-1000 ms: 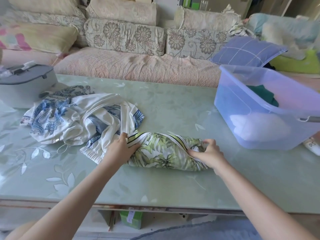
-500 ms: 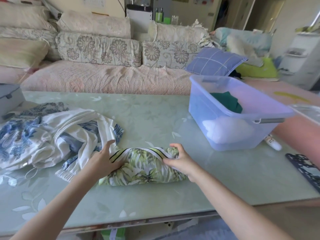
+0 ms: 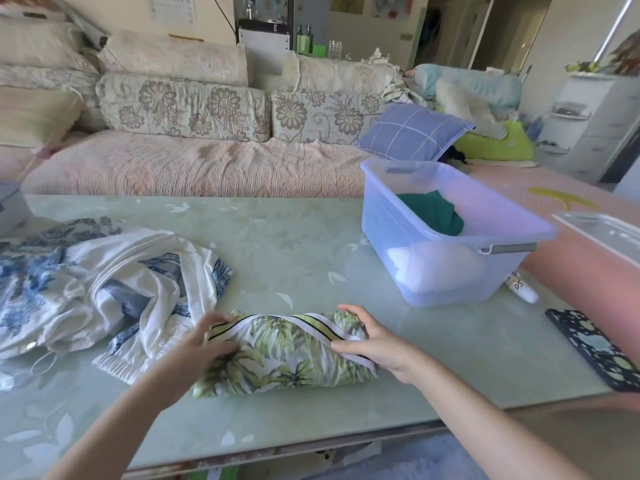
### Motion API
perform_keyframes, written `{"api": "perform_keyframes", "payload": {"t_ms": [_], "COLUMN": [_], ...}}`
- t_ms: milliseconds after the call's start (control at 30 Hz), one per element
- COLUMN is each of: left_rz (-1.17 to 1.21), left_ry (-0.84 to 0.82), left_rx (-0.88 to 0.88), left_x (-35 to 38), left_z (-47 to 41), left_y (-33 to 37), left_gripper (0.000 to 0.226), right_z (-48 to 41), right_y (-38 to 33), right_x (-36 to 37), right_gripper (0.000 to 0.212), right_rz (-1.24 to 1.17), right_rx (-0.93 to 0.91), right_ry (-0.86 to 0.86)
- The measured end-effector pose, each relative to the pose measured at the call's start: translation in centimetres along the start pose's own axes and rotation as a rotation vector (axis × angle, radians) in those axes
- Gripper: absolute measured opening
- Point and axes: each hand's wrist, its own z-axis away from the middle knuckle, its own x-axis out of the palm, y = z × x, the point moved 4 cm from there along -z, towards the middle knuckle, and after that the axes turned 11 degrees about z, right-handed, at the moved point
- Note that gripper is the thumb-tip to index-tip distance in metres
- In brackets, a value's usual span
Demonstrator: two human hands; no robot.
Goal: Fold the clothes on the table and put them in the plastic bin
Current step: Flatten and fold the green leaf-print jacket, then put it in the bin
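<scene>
Loosely rolled, the green leaf-print garment [image 3: 287,355] is gripped by left hand [image 3: 199,346] and right hand [image 3: 379,342], fingers [image 3: 351,312] curled.

Folded garment [image 3: 287,355] lies near the near edge of the table [image 3: 294,244], straight before you. Your left hand [image 3: 204,341] grips its left end, your right hand [image 3: 374,337] its right end. Heap of unfolded clothes [image 3: 104,289] sits left of it, touching that end. Plastic bin [image 3: 450,278] stands far right on the table, with stowed clothes [image 3: 433,213] inside. Tube [image 3: 523,289] lies just right of the bin, phone [image 3: 595,344] nearer you by the right edge. Box [image 3: 10,209] sits far left. Sofa [image 3: 194,164] runs behind the table, pillow [image 3: 412,133] on it behind the bin.
</scene>
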Motion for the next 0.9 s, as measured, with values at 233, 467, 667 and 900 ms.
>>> {"api": "perform_keyframes", "payload": {"t_ms": [233, 467, 667, 900], "left_rz": [0.216, 0.032, -0.134, -0.082], "left_ry": [-0.140, -0.127, 0.074, 0.131], "left_rx": [-0.163, -0.080, 0.039, 0.182], "left_x": [0.0, 1.5, 2.2, 6.4], "left_z": [0.5, 1.2, 0.3, 0.9], "left_y": [0.2, -0.2, -0.9, 4.2], "left_gripper": [0.043, 0.044, 0.044, 0.046], "right_z": [1.0, 1.5, 0.8, 2.6], "right_y": [0.5, 2.0, 2.3, -3.0], "right_x": [-0.6, -0.1, -0.1, -6.6], "right_gripper": [0.063, 0.049, 0.051, 0.055], "right_rz": [0.086, 0.093, 0.035, 0.276], "right_rx": [-0.126, -0.229, -0.184, -0.266], "right_ry": [0.098, 0.085, 0.005, 0.186]}}
